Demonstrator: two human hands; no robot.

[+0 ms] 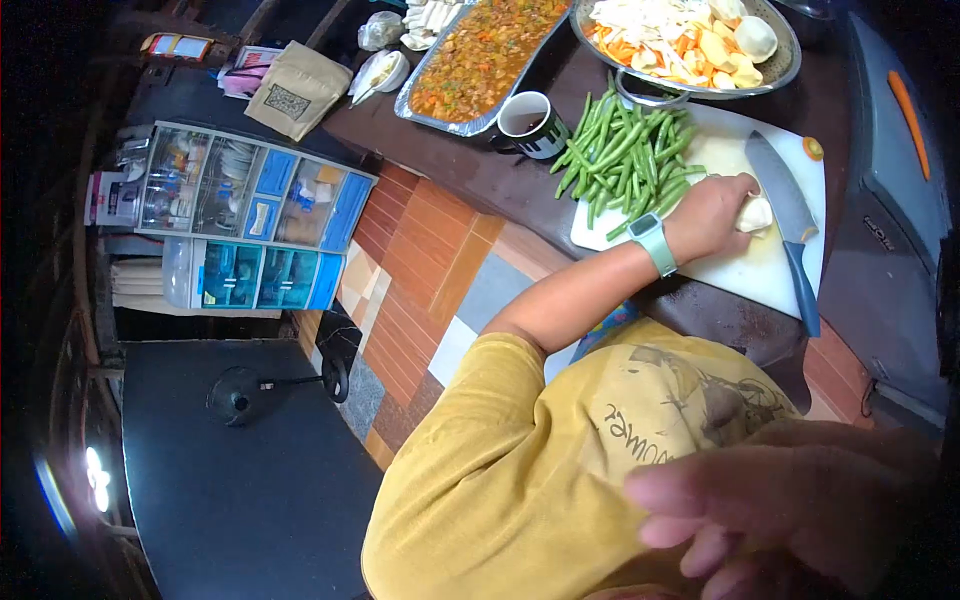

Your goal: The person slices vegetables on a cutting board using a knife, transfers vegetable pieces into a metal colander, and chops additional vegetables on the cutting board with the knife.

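My left hand, with a pale green watch on its wrist, is closed round a pale peeled vegetable piece over the white cutting board. Its exact kind is unclear. Next to that hand, green beans lie heaped across the board's edge. A knife with a blue handle rests on the board's other side, near an orange carrot end. My right hand is blurred and close to the camera, over my yellow shirt. Its fingers are apart, with nothing visible in them.
Beyond the beans stand a basin of cut vegetables, a foil tray of cooked food and a mug. A carrot lies on a grey box-like surface. Drawers stand on the tiled floor's far side.
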